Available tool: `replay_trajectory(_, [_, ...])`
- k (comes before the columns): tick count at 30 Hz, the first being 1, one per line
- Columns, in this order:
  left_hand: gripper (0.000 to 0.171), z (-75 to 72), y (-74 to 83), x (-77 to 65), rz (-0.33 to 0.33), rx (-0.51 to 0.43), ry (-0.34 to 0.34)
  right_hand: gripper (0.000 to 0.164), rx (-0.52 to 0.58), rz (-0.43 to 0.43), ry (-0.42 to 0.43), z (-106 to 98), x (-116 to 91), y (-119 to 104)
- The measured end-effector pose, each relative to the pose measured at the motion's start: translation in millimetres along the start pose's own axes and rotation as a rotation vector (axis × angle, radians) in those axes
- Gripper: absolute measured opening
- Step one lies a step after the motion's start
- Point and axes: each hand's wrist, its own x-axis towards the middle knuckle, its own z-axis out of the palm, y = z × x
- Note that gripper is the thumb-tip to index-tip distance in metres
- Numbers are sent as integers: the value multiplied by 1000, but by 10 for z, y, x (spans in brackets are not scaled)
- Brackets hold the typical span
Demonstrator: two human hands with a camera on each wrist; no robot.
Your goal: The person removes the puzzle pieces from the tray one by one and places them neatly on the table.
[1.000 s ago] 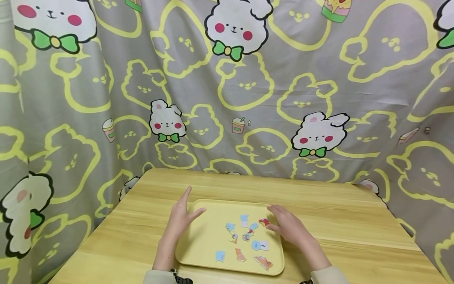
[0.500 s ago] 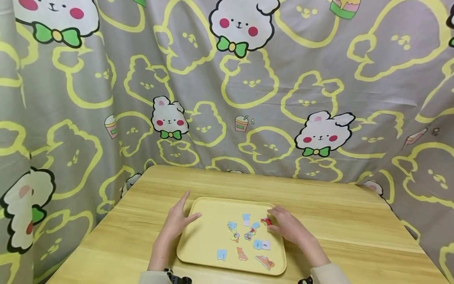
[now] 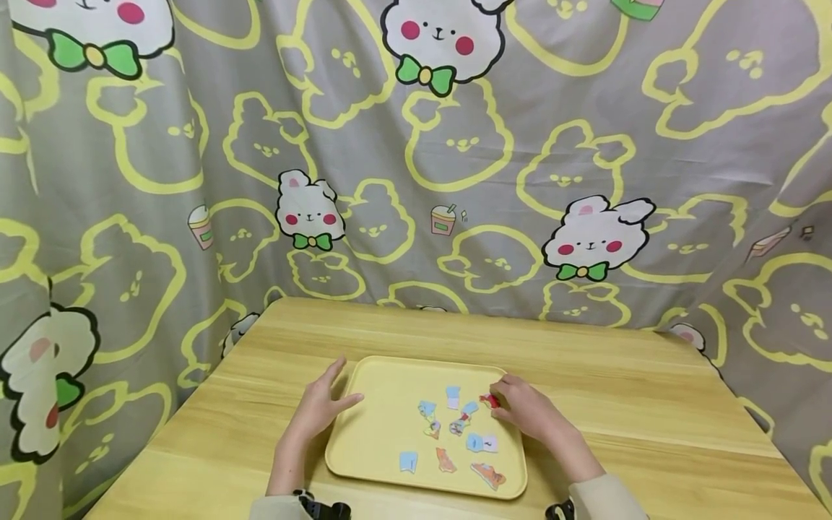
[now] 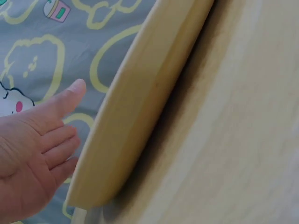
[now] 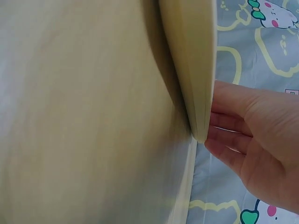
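Several flat, printed puzzle pieces lie on a yellow tray (image 3: 373, 404). My right hand (image 3: 529, 408) is at the tray's right side, thumb and index finger pinching a small red puzzle piece (image 3: 487, 399). In the right wrist view, the curled fingers of the right hand (image 5: 261, 135) reach behind the tray rim (image 5: 198, 84), which hides the piece. My left hand (image 3: 318, 408) holds nothing and hovers by the tray's left edge, thumb and index finger spread. The left wrist view has the left hand (image 4: 39, 144) beside the tray's outer wall (image 4: 135, 102), thumb extended.
Near the red piece lie a blue-and-pink piece (image 3: 453, 397) and a blue-and-red one (image 3: 464, 419). Orange pieces (image 3: 487, 474) and a blue piece (image 3: 408, 462) sit toward the front. The tray rests on a wooden table (image 3: 617, 404), with a patterned curtain (image 3: 390, 159) behind it.
My right thumb and fingers have closed in on the red piece. My left hand has drawn slightly down and left. The head view has tilted slightly.
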Motion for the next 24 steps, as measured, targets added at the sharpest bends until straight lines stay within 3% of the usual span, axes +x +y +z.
replay_trajectory(13, [81, -3, -53, -18, -13, 18, -45, 31, -144, -134, 60, 6, 18, 33])
replay_trajectory(24, [73, 7, -123, -25, -17, 4, -69, 24, -158, -175, 103, 22, 31, 43])
